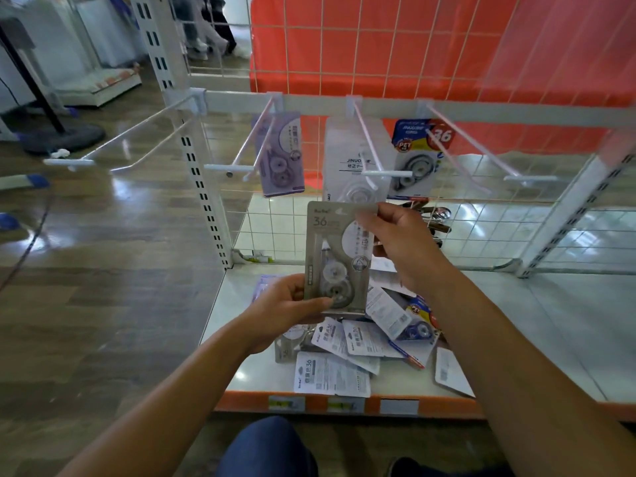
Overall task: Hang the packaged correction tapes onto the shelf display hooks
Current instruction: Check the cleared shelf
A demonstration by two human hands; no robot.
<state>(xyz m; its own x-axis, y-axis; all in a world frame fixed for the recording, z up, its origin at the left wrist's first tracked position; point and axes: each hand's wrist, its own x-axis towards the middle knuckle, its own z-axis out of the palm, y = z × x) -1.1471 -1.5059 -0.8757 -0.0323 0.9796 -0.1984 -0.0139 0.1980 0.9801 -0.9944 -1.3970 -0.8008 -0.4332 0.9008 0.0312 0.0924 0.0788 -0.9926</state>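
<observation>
A grey packaged correction tape (pixel 339 253) is held upright between both hands above the shelf. My left hand (pixel 289 308) grips its lower left corner. My right hand (pixel 401 242) pinches its upper right edge. Just above it, several white display hooks stick out from the crossbar (pixel 309 101); the nearest hook (pixel 373 156) ends a little above the pack. A purple pack (pixel 280 156), a white pack (pixel 347 166) and a blue pack (pixel 416 156) hang on hooks. A pile of loose packs (pixel 358 346) lies on the shelf (pixel 516 321) under my hands.
The leftmost hook (pixel 113 142) and the rightmost hook (pixel 481 146) carry nothing. A wire grid (pixel 413 46) with an orange sheet behind it backs the shelf. White slotted uprights (pixel 203 187) stand at both sides. Some metal clips (pixel 435 218) lie behind my right hand.
</observation>
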